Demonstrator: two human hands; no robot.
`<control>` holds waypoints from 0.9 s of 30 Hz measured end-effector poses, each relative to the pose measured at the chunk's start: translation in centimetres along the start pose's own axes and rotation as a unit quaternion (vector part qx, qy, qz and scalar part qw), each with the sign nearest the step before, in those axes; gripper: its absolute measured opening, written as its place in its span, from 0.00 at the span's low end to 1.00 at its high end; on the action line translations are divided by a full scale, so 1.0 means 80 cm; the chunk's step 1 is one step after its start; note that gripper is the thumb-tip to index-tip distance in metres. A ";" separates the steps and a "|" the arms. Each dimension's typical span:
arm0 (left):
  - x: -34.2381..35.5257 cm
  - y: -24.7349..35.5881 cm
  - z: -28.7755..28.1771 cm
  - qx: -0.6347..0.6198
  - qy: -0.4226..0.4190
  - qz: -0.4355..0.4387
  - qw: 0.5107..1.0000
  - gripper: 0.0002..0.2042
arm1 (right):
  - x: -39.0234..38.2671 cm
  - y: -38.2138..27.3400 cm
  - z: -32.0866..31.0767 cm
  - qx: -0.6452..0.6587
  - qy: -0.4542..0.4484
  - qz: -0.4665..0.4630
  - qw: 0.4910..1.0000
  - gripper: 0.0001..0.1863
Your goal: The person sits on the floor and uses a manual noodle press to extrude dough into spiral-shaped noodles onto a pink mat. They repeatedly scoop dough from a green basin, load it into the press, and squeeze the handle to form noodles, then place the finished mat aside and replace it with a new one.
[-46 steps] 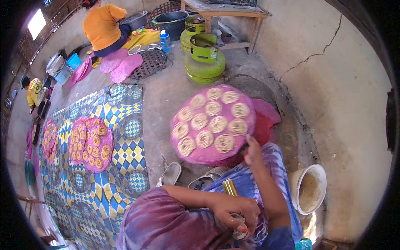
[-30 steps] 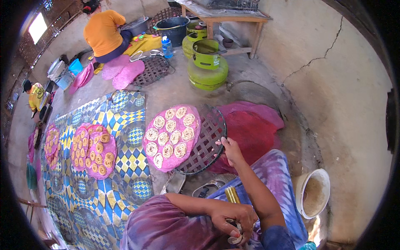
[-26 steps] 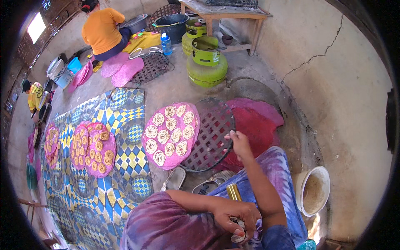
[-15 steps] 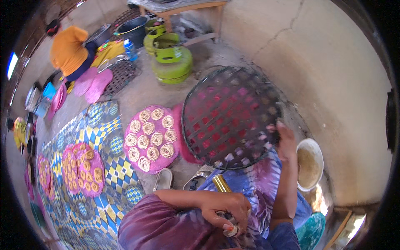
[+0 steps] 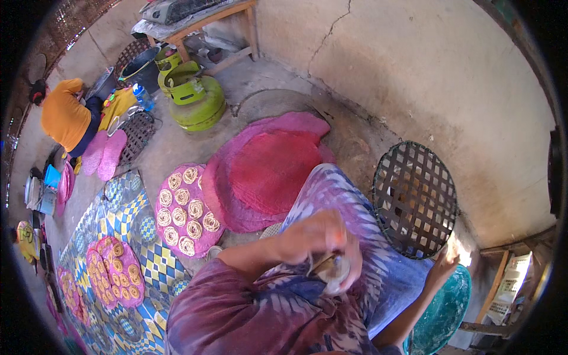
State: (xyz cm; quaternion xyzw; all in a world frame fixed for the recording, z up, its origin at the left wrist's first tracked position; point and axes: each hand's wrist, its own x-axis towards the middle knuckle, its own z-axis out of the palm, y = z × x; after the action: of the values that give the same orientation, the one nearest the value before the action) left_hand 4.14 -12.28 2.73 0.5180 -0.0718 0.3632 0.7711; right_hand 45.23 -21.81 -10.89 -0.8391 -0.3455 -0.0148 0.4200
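Note:
My right hand [image 5: 444, 265] grips the lower rim of a dark woven tray [image 5: 414, 199], held upright at the right by the wall. Over my lap, my left hand [image 5: 322, 239] is blurred, its fingers wrapped round a pale, smeared tool [image 5: 332, 273]. Ahead on the floor lie stacked pink and red round sheets [image 5: 271, 171]. Left of them, overlapped by the stack, is a pink sheet [image 5: 210, 239] bearing several pale noodle coils [image 5: 195, 209].
A patterned mat [image 5: 148, 231] with coil-laden sheets lies left. Green gas cylinders [image 5: 195, 109] stand before a wooden table [image 5: 251, 38]. A person in orange [image 5: 65, 115] sits upper left, another in yellow farther left. A teal tub [image 5: 438, 310] is lower right.
The tray has moved from beside the coil-laden sheet to the right, uncovering the red sheets. My left hand has risen slightly with the tool. The whole view has turned rightward.

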 end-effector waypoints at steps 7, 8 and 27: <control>0.052 -0.050 -0.017 -0.209 0.202 0.022 0.957 0.38 | -0.124 -0.061 -0.039 0.343 -0.811 -0.007 0.474 0.51; 0.046 -0.063 -0.032 -0.221 0.096 0.048 0.969 0.35 | -0.140 -0.056 -0.035 0.406 -0.797 0.038 0.445 0.51; -0.135 -0.273 -0.407 0.679 0.420 -0.465 0.382 0.45 | -0.129 0.077 -0.019 0.742 -0.472 0.090 0.469 0.51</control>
State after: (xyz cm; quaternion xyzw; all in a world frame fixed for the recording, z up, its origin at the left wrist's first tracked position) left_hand 1.55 5.85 -33.58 0.6022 0.7843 0.0467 0.1417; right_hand 41.42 -31.28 -17.42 -0.1197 -0.2954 0.6829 0.6573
